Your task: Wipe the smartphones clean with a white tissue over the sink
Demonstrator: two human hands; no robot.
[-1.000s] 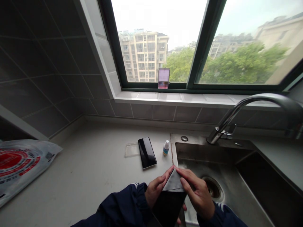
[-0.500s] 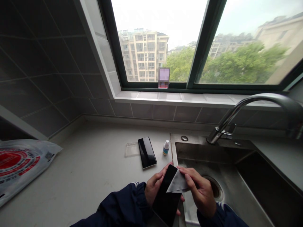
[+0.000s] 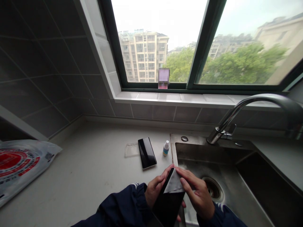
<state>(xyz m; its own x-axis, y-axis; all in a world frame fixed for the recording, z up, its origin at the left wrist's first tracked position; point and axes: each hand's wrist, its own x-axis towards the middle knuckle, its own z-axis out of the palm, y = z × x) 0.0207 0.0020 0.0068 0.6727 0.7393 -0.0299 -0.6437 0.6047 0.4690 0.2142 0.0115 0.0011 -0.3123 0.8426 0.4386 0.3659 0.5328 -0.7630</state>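
Observation:
My left hand (image 3: 155, 188) is wrapped round a black smartphone (image 3: 168, 205), with fingertips showing at its right edge. The phone is tilted, its dark screen facing up toward me. On the screen's upper part lies a grey cleaning cloth (image 3: 174, 183) with a zigzag edge. My right hand (image 3: 199, 192) grips the cloth and presses it against the phone near the top right corner. Just beyond my hands a small white bottle (image 3: 166, 148) stands upright on the counter. Left of it lies a second phone (image 3: 147, 152), partly over a clear phone case (image 3: 131, 150).
A stainless steel sink (image 3: 173, 151) is set into the counter (image 3: 94, 176) at the right, under a curved faucet (image 3: 236, 110). A white plastic bag (image 3: 44, 154) with red print lies at the far left. The window ledge (image 3: 146, 96) runs along the back.
My right hand and the cloth have shifted slightly left and down across the phone's top. The held phone's top edge has turned a little. The things on the counter have stayed put.

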